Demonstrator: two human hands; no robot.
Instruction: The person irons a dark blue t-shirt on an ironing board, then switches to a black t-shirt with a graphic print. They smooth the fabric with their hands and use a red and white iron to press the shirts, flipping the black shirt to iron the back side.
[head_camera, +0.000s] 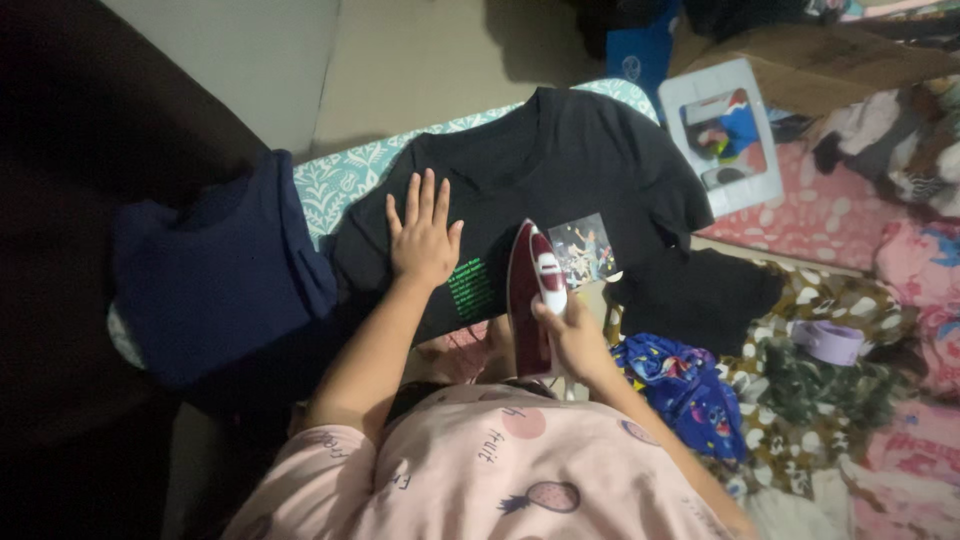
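The black shirt (560, 170) lies spread across the ironing board (340, 180), the left hand (424, 235) pressed flat and released on it to hold the cloth taut, while the right hand (575, 335) grips the maroon iron (532, 285) at the shirt's lower edge, navy garment (215, 270) piled left of the shirt

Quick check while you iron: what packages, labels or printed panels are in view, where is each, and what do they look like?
White box: upper right, beyond the shirt's sleeve; rectangular, with a window showing blue, red and green contents.
Blue bag or packet: top centre, behind the board; dark blue with a small pale round mark.
Green text block: on the black T-shirt, beside the left hand.
Square photo print: on the shirt, right of the maroon iron.
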